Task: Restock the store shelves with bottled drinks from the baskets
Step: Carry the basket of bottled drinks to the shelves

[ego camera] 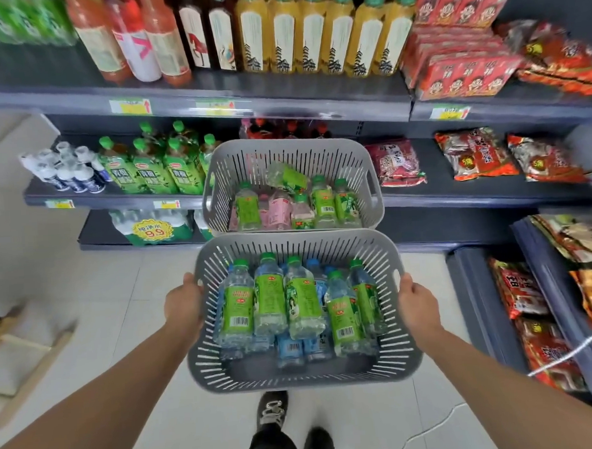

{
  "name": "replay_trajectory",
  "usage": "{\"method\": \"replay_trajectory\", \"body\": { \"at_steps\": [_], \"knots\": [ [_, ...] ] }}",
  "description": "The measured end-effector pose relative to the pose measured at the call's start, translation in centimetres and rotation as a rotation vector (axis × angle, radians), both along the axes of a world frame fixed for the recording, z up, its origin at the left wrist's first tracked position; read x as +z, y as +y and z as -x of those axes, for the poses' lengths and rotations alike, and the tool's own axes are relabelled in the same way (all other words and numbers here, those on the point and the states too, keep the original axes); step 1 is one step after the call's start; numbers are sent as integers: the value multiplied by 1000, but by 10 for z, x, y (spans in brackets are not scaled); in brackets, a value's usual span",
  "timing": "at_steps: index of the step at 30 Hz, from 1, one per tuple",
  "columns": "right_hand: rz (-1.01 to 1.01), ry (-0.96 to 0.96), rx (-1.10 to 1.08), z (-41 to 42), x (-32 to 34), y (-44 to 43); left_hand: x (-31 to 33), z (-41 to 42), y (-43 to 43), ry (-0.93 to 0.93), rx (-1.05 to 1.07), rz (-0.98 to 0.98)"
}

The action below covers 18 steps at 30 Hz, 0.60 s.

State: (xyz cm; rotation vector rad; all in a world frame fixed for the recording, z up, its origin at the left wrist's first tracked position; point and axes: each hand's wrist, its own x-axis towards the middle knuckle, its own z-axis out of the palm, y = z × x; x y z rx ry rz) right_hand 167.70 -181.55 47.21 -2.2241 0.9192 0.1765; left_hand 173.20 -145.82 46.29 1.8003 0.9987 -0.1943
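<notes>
I carry a grey slotted basket point(296, 378) in front of me above the floor. My left hand point(184, 305) grips its left handle and my right hand point(417, 302) grips its right handle. Several clear bottles with green labels and green caps point(269, 297) lie in it, over several blue-labelled bottles point(289, 350). A second grey basket point(289, 152) sits just beyond, at the front of the middle shelf, holding green-labelled and pink-labelled bottles point(280, 209). The dark shelves point(281, 99) carry more drinks.
The top shelf holds tall yellow, brown and red bottles point(315, 34). Green tea bottles point(154, 170) and small white bottles point(69, 171) stand on the middle shelf at left. Snack packets point(479, 153) fill the right. A wooden stool point(23, 355) stands at left, and a white cable point(568, 350) hangs at right.
</notes>
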Motion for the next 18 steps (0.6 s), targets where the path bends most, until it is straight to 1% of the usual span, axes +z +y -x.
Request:
{"method": "replay_trajectory", "body": {
  "at_steps": [6, 9, 10, 11, 13, 16, 18],
  "knots": [
    [-34, 116, 35, -9, 7, -6, 5, -5, -1, 38, 6, 58],
    [-73, 202, 80, -15, 13, -11, 7, -4, 1, 51, -123, -27],
    [-88, 230, 95, -16, 16, -12, 7, -4, 3, 65, -168, -38],
    [-93, 253, 115, -18, 17, -14, 11, -4, 4, 76, -186, -9],
    [-44, 300, 193, -21, 23, -16, 17, -6, 6, 98, -247, 3],
    [105, 362, 276, -26, 38, -10, 38, -5, 5, 140, -385, -91],
    [182, 369, 330, -32, 50, -1, 53, -3, 3, 175, -482, -151]
  ]
}}
